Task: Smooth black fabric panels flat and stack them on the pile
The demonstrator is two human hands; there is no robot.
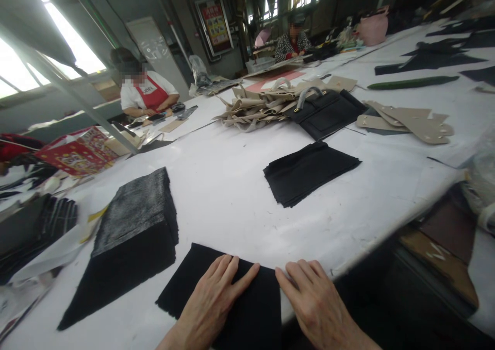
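Left hand (211,298): you're resting it flat on the black sheet (257,309), thumb splayed toward the right, fingertips reaching the far edge.
Right hand (319,301): you're holding its thumb tip at the sheet's far right corner, other fingers bunched beside it; can't tell whether you're pinching.
Black sheet: it's lying on the white table (216,185), partly under your left hand, showing between both hands.
Tall black stack (135,236): it's standing left of the sheet, near.
Low black stack (311,172): it's lying beyond your hands, well apart.
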